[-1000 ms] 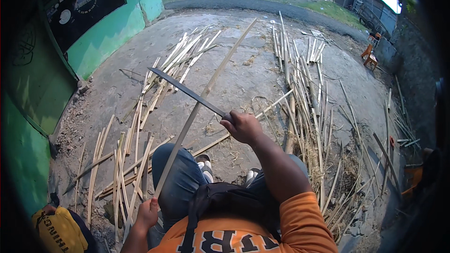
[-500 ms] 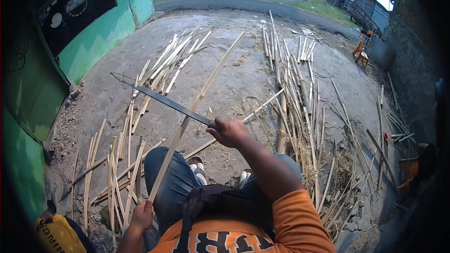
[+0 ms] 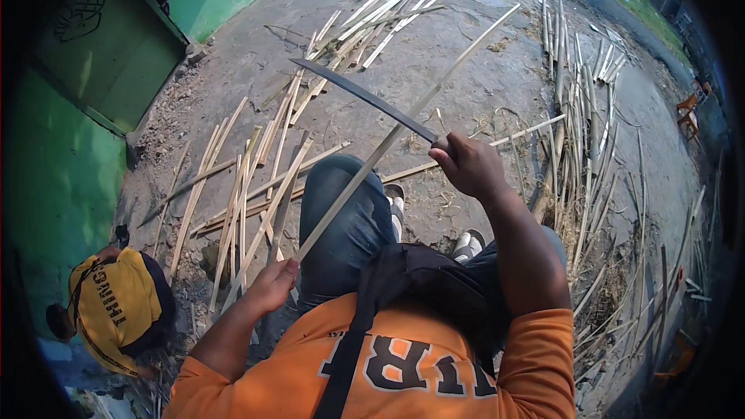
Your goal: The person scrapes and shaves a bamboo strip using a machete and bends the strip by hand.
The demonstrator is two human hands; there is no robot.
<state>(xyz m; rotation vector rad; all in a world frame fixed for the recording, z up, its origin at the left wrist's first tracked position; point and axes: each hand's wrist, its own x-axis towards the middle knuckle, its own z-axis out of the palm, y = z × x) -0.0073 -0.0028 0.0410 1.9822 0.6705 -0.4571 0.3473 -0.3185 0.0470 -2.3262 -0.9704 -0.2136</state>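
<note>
My left hand (image 3: 273,282) is closed around the lower end of a long pale bamboo strip (image 3: 351,188), which slants up and away to the right, past my left knee. My right hand (image 3: 472,166) grips the handle of a machete (image 3: 363,96). Its dark, long blade points to the far left and crosses the strip a short way from the handle. Whether the edge touches the strip, I cannot tell. Both hands are in front of my bent knees, above the ground.
Split bamboo strips (image 3: 233,194) lie by my left knee, with another pile (image 3: 388,15) farther off. On the right are bamboo poles (image 3: 560,70) and shavings (image 3: 578,225). A person in a yellow shirt (image 3: 120,302) is close at left, near a green wall (image 3: 70,155). An orange chair (image 3: 687,115) stands far right.
The view has swung left and downward, so the piles appear farther right and higher and more of the person in yellow shows. Both hands keep their grips; the machete still crosses the strip.
</note>
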